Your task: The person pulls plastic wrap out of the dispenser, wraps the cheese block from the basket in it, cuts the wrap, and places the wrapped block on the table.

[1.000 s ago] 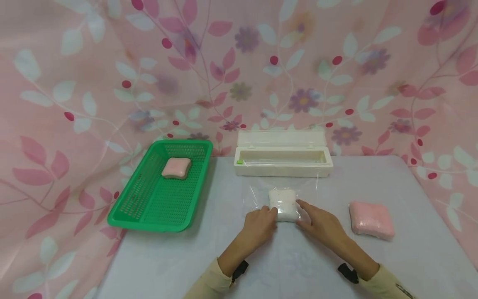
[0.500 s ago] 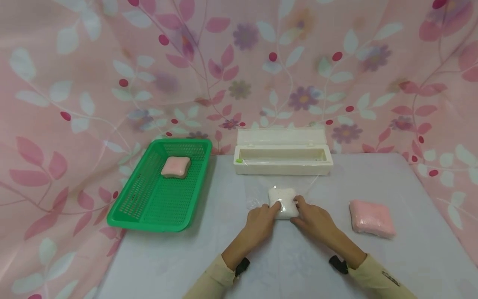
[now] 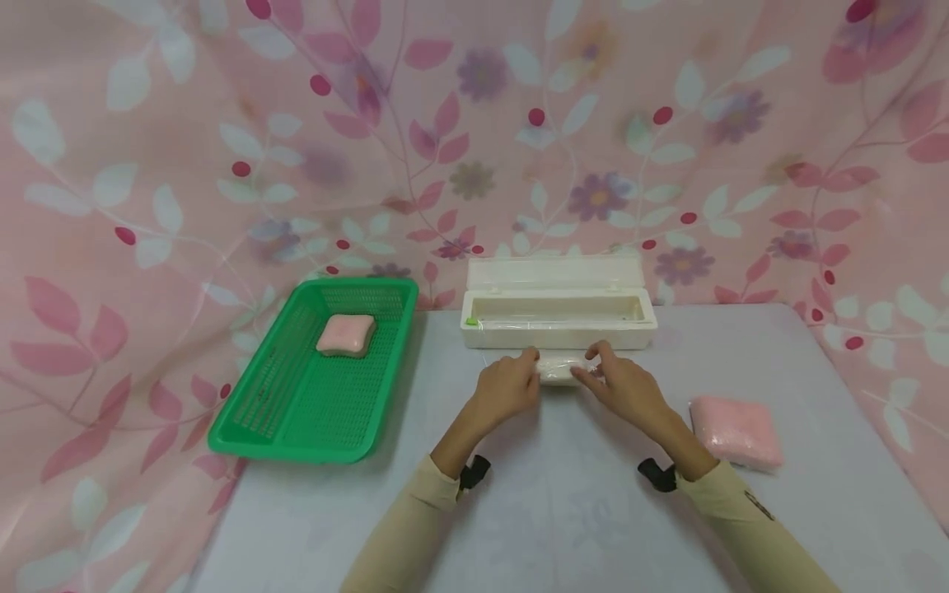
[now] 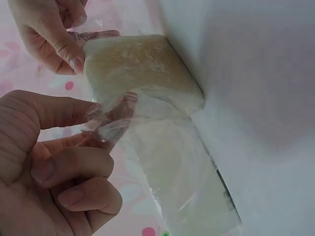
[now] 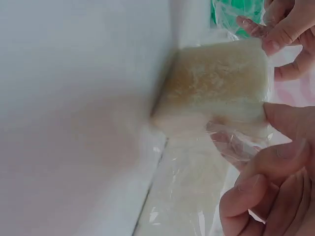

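Note:
A white, soap-like block point(image 3: 556, 375) in clear plastic film point(image 4: 167, 162) stands tipped on its edge, just in front of a white film dispenser box point(image 3: 556, 338). Its rough, yellowish face shows in both wrist views. My left hand point(image 3: 507, 385) pinches the film at the block's left side between thumb and index finger, the other fingers curled. On the opposite side, my right hand point(image 3: 625, 385) pinches film, its thumb point(image 5: 285, 118) against the block's edge. The film stretches from the block toward the dispenser.
The dispenser's lid point(image 3: 556, 273) is raised, and a small green slider point(image 3: 471, 321) sits at its front left. To the left, a green basket point(image 3: 296, 453) holds a pink block point(image 3: 346, 334). A film-wrapped pink block point(image 3: 736, 432) lies right of my right forearm.
Both hands have moved away from me toward the dispenser, taking the white block along. The block lay flat before and is now tipped up, with film gathered at its sides.

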Tool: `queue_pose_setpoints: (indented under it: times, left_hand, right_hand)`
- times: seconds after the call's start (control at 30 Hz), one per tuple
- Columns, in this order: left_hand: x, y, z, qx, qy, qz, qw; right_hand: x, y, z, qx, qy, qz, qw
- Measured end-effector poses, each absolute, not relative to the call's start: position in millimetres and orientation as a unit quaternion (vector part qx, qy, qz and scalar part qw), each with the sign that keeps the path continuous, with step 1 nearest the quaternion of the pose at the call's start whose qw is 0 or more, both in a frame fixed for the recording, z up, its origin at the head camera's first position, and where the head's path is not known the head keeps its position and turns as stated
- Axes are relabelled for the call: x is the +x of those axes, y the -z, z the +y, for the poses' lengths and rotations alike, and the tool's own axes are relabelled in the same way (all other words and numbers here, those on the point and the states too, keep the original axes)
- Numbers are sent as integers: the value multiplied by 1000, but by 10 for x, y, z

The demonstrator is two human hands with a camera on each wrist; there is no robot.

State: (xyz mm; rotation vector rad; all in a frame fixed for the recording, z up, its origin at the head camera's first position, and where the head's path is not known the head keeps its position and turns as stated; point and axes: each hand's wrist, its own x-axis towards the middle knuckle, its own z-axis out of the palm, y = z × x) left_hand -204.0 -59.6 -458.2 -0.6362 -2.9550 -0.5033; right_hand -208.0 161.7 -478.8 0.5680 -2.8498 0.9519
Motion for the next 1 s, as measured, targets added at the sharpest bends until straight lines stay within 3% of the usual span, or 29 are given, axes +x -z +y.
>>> queue_pose_setpoints:
  times: [0.5,0.9,1.0]
  left_hand:
    - [-2530,4682,-581,-115,152,-978,90]
    - [-2550,4736,-676,-78,201,-971,99]
    - [-2474,4751,-760,-53,233,-965,109]
  right_hand:
    - [-2579,4681,1444,103,-335,-937,-4]
    - [-2650,4654,1481,102,-333,-937,-5]
    - [-2603,4549,1509,100,-315,-944,22]
